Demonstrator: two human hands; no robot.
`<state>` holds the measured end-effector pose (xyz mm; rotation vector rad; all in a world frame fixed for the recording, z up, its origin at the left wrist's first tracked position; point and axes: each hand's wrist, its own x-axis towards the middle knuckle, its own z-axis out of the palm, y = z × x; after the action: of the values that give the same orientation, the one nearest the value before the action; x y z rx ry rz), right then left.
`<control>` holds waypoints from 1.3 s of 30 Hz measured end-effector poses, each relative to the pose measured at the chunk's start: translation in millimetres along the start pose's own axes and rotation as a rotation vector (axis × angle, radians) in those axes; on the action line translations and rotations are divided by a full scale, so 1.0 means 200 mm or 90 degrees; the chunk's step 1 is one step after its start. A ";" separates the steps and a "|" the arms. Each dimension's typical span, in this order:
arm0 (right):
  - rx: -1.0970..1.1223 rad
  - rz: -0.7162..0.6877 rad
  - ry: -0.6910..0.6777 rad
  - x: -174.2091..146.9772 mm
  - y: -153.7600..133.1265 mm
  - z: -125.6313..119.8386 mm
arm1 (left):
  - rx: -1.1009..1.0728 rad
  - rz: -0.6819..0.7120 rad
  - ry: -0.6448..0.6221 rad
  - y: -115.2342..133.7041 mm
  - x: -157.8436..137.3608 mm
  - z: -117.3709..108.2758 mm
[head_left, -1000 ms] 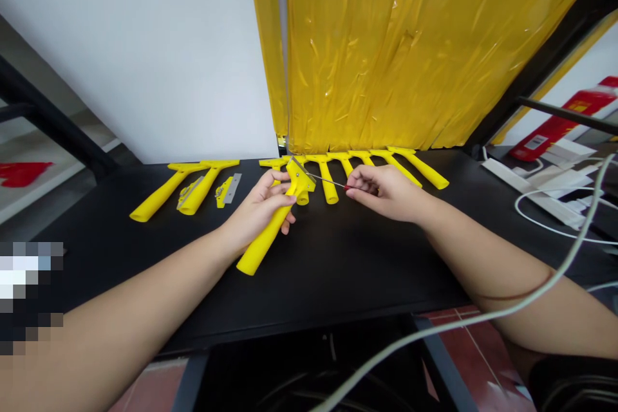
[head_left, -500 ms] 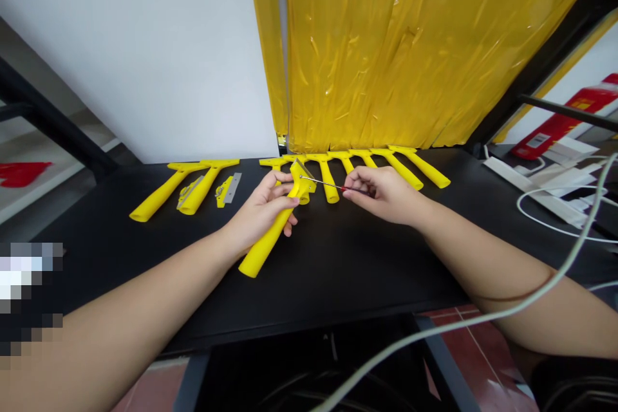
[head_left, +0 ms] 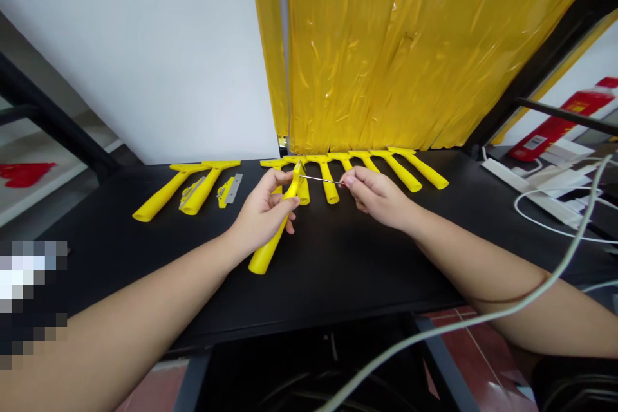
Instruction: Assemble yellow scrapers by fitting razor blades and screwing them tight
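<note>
My left hand (head_left: 268, 209) is closed around a yellow scraper handle (head_left: 273, 241), its head up and its wide hollow end tilted down toward me. In my right hand (head_left: 379, 196) is a screwdriver (head_left: 322, 179), pinched near its red part. The thin shaft points left and its tip meets the scraper's head; whether it sits in a screw I cannot tell. Left of my hands lie a yellow blade holder with a metal blade (head_left: 230, 190) and two more yellow handles (head_left: 167, 196), with a second blade piece (head_left: 193, 193) leaning on one.
Several yellow handles (head_left: 405, 170) lie in a row along the back of the black table (head_left: 347, 270). Behind them stands a yellow plastic sheet (head_left: 376, 51) beside a white panel (head_left: 168, 58). A pale cable (head_left: 434, 328) crosses the right foreground. A red bottle (head_left: 560, 119) is at the right.
The held scraper has turned so its head shows more edge-on, and its lower end has shifted slightly right. My right hand's fingers have rolled around the screwdriver, which still touches the head.
</note>
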<state>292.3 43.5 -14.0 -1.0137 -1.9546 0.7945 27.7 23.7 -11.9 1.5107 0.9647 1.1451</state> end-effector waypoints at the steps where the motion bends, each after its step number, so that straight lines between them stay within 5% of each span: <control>1: 0.010 -0.016 -0.010 0.00 0.00 0.00 | 0.004 0.003 0.007 0.00 0.00 0.00; 10: 0.018 0.045 -0.036 0.01 0.02 0.03 | 0.024 0.010 0.022 -0.03 0.01 0.00; 16: 0.028 -0.055 -0.053 0.00 0.01 0.02 | -0.005 -0.008 0.021 -0.03 0.02 -0.01; 22: -0.044 0.013 -0.026 0.03 0.04 0.00 | -0.043 -0.002 -0.012 -0.03 0.03 0.00; 27: -0.039 -0.068 0.012 0.01 0.03 0.01 | -0.050 -0.015 0.007 -0.02 0.02 0.00; 33: -0.104 -0.015 0.027 0.01 0.01 0.02 | -0.052 -0.024 0.012 0.00 0.01 0.01; 39: -0.095 -0.076 0.057 0.01 0.01 0.02 | -0.046 -0.030 0.028 -0.01 0.02 0.01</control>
<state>288.4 45.2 -16.6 -0.9904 -1.9989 0.5351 30.7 26.5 -13.0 1.4041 0.9732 1.1714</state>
